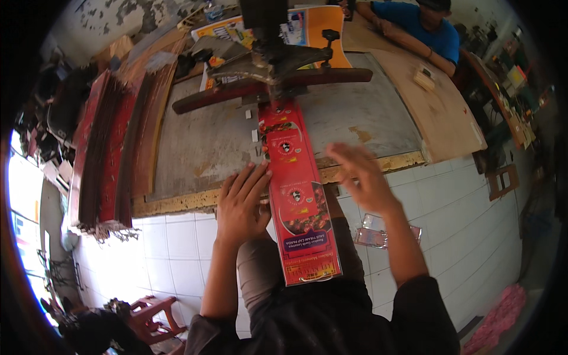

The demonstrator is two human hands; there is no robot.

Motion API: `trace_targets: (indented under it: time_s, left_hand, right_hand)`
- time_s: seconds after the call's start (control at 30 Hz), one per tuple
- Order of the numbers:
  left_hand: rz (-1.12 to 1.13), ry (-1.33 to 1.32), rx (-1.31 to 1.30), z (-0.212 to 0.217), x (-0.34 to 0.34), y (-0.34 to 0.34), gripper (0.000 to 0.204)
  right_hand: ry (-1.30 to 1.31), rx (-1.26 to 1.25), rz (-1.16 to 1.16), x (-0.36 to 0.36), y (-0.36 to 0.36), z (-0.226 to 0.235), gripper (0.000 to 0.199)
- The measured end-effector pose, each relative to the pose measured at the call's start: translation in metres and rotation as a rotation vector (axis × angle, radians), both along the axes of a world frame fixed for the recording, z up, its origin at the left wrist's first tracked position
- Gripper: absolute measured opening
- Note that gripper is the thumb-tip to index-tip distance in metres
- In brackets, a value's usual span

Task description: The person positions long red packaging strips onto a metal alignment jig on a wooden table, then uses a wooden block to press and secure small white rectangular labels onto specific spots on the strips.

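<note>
A long red printed strip (299, 195), with food pictures and round emblems on it, runs from the dark machine (272, 65) over the table's front edge toward my lap. Its far end goes beneath the machine head, where the contact is hidden. Beside the strip's left edge rests my left hand (241, 204), fingers stretched out flat and the thumb near the edge; whether it presses on the strip I cannot tell. Off to the strip's right, my right hand (367, 180) hovers slightly blurred, fingers apart, with nothing seen in it.
Small white blocks (255, 135) lie left of the strip. Tall stacks of red sheets (112, 142) stand at the left. A person in a blue shirt (408, 26) leans on the wooden board (438, 112) at the far right. Clear packets (387, 232) lie on the tiled floor.
</note>
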State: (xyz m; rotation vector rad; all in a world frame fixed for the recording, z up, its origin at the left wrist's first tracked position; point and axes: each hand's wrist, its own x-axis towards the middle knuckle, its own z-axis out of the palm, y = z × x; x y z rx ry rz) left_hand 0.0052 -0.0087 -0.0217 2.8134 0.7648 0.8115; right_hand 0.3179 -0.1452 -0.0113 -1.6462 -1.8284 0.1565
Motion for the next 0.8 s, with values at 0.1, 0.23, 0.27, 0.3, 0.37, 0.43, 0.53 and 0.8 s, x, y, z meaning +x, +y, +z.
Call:
trace_targets:
  time_s: [0.1, 0.23, 0.27, 0.3, 0.37, 0.43, 0.53, 0.8]
  left_hand:
    - [-0.01, 0.012, 0.029, -0.003, 0.002, -0.002, 0.07]
    - [-0.017, 0.012, 0.089, -0.011, 0.011, -0.008, 0.056]
    - [-0.016, -0.021, 0.082, -0.01, 0.014, -0.013, 0.045]
    - [-0.025, -0.032, 0.108, -0.015, 0.021, -0.012, 0.042]
    - [-0.022, -0.048, 0.16, -0.025, 0.03, -0.009, 0.037]
    - [0.032, -0.082, 0.192, -0.03, 0.031, -0.01, 0.028]
    - [0.06, -0.118, 0.235, -0.031, 0.034, -0.011, 0.024]
    - [0.088, -0.16, 0.196, -0.032, 0.035, -0.013, 0.027]
  right_hand:
    - [-0.169, 0.09, -0.326, 0.093, 0.013, 0.003, 0.046]
    - [-0.373, 0.165, -0.69, 0.242, 0.042, 0.005, 0.054]
    - [-0.423, 0.19, -0.735, 0.279, 0.056, -0.003, 0.057]
    - [-0.49, 0.198, -0.779, 0.316, 0.057, -0.008, 0.059]
    - [-0.618, 0.219, -0.847, 0.368, 0.061, -0.017, 0.062]
    - [-0.482, 0.143, -0.891, 0.378, 0.074, -0.021, 0.059]
    - [-0.431, 0.095, -0.867, 0.388, 0.075, -0.02, 0.054]
    - [-0.304, 0.193, -0.861, 0.395, 0.07, -0.022, 0.044]
